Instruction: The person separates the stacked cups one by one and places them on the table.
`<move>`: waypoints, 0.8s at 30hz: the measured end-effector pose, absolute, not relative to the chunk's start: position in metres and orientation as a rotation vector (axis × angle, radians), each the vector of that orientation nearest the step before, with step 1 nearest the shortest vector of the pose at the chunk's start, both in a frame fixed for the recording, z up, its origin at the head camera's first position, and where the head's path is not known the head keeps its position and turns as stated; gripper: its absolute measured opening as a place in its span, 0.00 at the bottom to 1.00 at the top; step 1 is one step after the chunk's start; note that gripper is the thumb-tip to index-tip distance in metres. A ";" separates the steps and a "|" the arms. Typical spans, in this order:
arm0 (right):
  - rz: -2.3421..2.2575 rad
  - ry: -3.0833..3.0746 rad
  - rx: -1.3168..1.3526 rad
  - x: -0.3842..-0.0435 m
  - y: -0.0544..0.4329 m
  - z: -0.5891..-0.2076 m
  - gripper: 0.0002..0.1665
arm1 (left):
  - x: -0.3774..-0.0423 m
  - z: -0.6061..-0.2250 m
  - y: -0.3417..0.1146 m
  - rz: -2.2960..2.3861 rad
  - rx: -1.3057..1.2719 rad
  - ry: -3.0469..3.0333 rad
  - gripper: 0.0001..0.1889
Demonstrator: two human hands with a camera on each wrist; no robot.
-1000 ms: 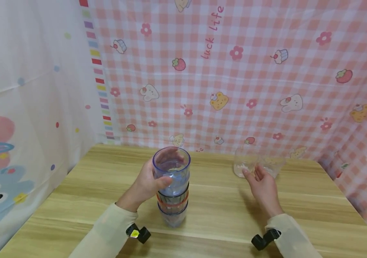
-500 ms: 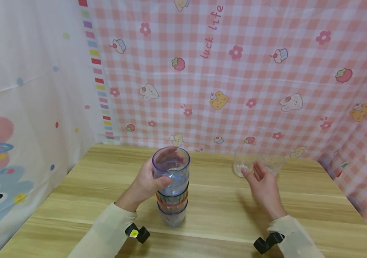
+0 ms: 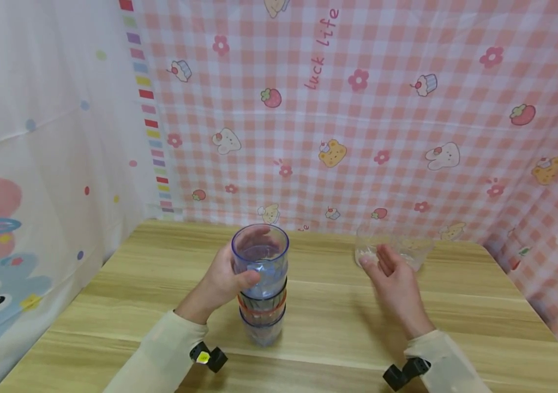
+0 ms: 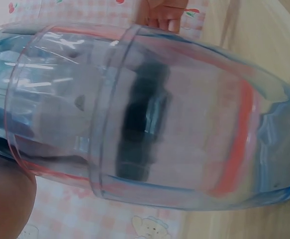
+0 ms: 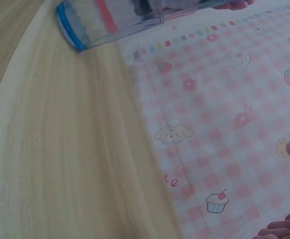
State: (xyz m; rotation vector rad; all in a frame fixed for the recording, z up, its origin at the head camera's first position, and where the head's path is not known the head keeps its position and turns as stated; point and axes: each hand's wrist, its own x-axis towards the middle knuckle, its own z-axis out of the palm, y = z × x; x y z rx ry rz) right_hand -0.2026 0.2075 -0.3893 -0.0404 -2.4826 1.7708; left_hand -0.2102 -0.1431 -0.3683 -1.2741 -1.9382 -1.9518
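Note:
A stack of nested clear plastic cups [image 3: 264, 314] stands upright on the table, with blue, dark and orange-red rims. My left hand [image 3: 227, 275] holds the stack near its top, thumb in front and fingers behind the uppermost blue-rimmed cup [image 3: 265, 275]. The left wrist view is mostly filled by the see-through walls of these cups [image 4: 184, 119]. My right hand [image 3: 399, 289] is to the right, thumb and fingers apart with nothing between them. It overlaps a colourless see-through container [image 3: 418, 256] at the back right in the head view. In the right wrist view only its fingertips [image 5: 284, 231] and thumb show.
The wood-grain table [image 3: 323, 338] ends at the back against a pink checked cloth [image 3: 298, 136] with cartoon prints. A white patterned cloth [image 3: 63, 164] hangs on the left side. Each wrist wears a small black camera [image 3: 406, 372].
My right hand has shifted slightly left, in front of the see-through container. The left hand and the cup stack have stayed in place.

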 end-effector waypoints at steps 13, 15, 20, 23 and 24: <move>1.757 -2.452 0.130 -0.198 0.186 -0.371 0.50 | -0.208 -0.381 -0.148 -1.952 -1.282 -2.031 0.51; 1.744 -2.459 0.150 -0.196 0.183 -0.369 0.50 | -0.209 -0.383 -0.148 -1.942 -1.299 -2.020 0.51; 1.749 -2.459 0.190 -0.192 0.176 -0.364 0.49 | -0.210 -0.384 -0.148 -1.944 -1.308 -2.015 0.50; 1.750 -2.444 0.220 -0.191 0.172 -0.362 0.49 | -0.209 -0.384 -0.149 -1.950 -1.301 -2.021 0.50; 1.751 -2.437 0.232 -0.190 0.171 -0.362 0.48 | -0.209 -0.384 -0.149 -1.952 -1.300 -2.020 0.50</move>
